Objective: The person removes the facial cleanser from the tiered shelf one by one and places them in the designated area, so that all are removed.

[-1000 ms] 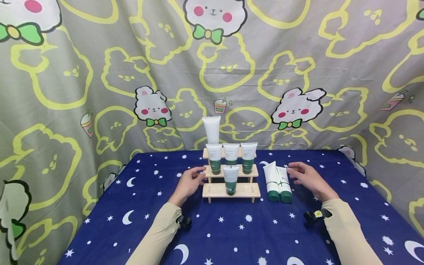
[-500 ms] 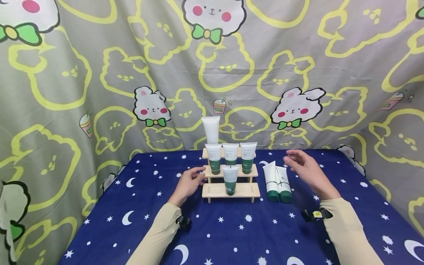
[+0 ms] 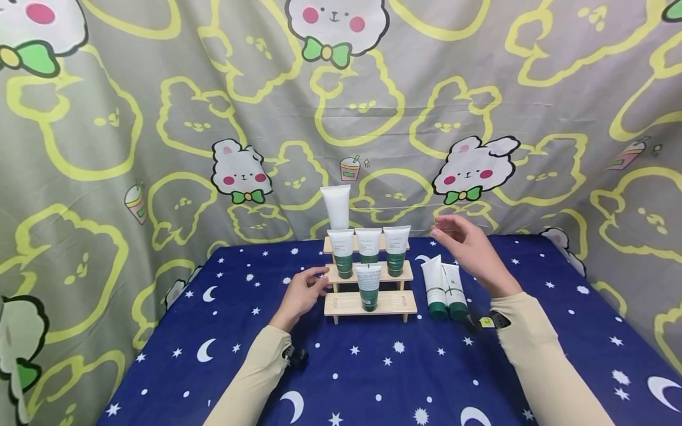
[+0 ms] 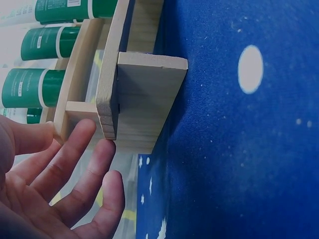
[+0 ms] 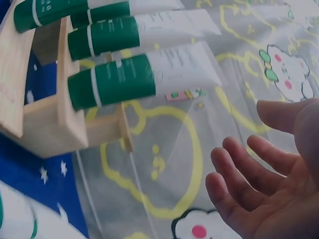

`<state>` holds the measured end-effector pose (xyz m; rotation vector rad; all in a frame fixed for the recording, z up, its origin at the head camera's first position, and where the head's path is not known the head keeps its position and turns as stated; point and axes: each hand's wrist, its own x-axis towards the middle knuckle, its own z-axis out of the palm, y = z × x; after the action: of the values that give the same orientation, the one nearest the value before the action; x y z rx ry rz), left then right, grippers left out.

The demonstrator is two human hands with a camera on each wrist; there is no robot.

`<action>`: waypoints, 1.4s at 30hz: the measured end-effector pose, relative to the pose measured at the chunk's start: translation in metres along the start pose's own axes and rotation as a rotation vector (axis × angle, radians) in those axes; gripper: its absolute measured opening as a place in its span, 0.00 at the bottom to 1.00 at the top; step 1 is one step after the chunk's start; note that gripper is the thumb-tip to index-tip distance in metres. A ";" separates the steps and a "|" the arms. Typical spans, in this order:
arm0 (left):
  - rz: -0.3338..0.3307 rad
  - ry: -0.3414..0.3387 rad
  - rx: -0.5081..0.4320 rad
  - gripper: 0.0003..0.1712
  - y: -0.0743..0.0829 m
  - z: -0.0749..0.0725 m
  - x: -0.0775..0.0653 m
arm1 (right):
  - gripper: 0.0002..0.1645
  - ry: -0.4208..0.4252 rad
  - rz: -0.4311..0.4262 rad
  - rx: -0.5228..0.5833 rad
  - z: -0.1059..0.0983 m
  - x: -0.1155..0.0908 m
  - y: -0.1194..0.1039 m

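Observation:
A three-tier wooden display stand (image 3: 346, 303) holds white-and-green cosmetic tubes. One tube (image 3: 369, 288) occupies the bottom tier, three line the middle one, including a right-hand tube (image 3: 396, 251), and a taller white tube (image 3: 336, 207) rises at the top left. My left hand (image 3: 302, 294) is at the stand's left side; in the left wrist view its thumb and fingertips (image 4: 105, 149) are right at the shelf ends, fingers loosely bent. My right hand (image 3: 474, 251) hovers right of the stand with nothing in it, fingers apart from the thumb in the right wrist view.
Two more tubes, a left one (image 3: 435, 289) and a right one (image 3: 454, 292), stand side by side on the blue star-patterned tablecloth (image 3: 367, 378), right of the stand. A grey cartoon-print curtain (image 3: 298, 112) hangs behind the table.
My right hand has risen from beside the two separate tubes and moved left, toward the stand's upper right. The left hand stays at the stand. The head view has shifted slightly.

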<state>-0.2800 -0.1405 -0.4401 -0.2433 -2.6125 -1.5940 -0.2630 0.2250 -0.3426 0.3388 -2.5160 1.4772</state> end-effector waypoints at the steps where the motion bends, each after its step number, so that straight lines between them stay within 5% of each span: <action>1: -0.005 0.000 0.002 0.18 0.000 0.000 0.000 | 0.33 -0.001 -0.009 0.003 0.003 0.003 -0.004; 18: -0.016 0.001 0.001 0.18 0.000 0.000 -0.001 | 0.29 -0.065 -0.065 0.039 0.033 0.049 -0.061; 31: -0.019 -0.004 0.001 0.18 0.002 0.000 -0.001 | 0.37 -0.108 -0.073 0.131 0.050 0.073 -0.081; 42: -0.020 -0.007 0.006 0.18 0.002 -0.001 0.000 | 0.34 -0.098 -0.048 0.221 0.073 0.082 -0.096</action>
<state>-0.2793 -0.1403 -0.4377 -0.2235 -2.6328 -1.5936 -0.3173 0.1080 -0.2744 0.5152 -2.4011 1.7637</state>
